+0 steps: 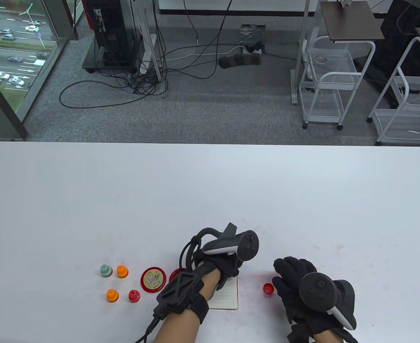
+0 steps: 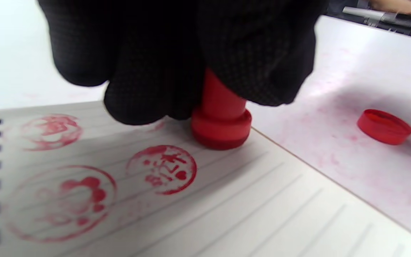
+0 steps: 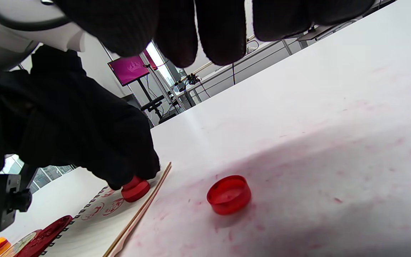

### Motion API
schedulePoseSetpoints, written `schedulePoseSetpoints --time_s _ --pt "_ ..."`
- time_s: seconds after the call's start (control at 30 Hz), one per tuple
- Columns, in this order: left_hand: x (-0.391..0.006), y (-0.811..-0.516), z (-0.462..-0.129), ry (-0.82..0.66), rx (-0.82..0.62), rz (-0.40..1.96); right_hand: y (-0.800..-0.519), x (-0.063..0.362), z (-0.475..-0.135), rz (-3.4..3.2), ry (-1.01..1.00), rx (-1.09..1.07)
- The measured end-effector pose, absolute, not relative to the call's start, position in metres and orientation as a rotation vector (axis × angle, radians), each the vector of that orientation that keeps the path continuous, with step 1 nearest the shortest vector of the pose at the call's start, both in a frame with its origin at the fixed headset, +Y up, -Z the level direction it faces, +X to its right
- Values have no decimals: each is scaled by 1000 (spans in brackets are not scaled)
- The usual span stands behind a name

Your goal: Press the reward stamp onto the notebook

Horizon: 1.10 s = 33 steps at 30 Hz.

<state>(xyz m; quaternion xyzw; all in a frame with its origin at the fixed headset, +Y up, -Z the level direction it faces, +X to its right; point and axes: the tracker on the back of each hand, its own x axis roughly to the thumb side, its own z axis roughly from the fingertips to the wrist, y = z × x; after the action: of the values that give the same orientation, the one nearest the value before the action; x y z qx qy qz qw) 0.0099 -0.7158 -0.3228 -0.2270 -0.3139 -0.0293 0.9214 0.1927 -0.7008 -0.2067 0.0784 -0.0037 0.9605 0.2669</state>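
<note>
My left hand [image 1: 227, 266] grips a red reward stamp [image 2: 221, 117] and presses its base onto the lined page of the spiral notebook [image 2: 227, 200] near its upper right corner. The page carries three red round prints [image 2: 161, 169]. The stamp and notebook also show in the right wrist view [image 3: 135, 189], [image 3: 95, 228]. In the table view the notebook [image 1: 227, 296] lies partly under my left hand. The stamp's red cap [image 1: 268, 288] lies on the table right of the notebook, also in both wrist views [image 2: 384, 126], [image 3: 229, 194]. My right hand [image 1: 292, 282] hovers beside the cap, fingers loose and empty.
Left of the notebook stand several small stamps: a green one [image 1: 106, 270], two orange ones [image 1: 122, 271], [image 1: 112, 295] and a red one [image 1: 134, 296]. A round red ink pad tin [image 1: 153, 280] lies beside them. Red ink smears [image 3: 298, 171] mark the table around the cap.
</note>
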Motion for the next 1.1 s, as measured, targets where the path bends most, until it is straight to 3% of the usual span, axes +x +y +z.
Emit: schedulePoseSetpoints --time_s 0.3,0.63,1.1 --pt "27 -717 -335 -625 -578 -169 -701 192 -206 2597 11 216" --pt "25 -720 -344 -593 -641 -126 -701 191 -207 2596 31 211" --pt "39 -717 -301 -798 -353 -391 -698 186 -204 2623 14 242"
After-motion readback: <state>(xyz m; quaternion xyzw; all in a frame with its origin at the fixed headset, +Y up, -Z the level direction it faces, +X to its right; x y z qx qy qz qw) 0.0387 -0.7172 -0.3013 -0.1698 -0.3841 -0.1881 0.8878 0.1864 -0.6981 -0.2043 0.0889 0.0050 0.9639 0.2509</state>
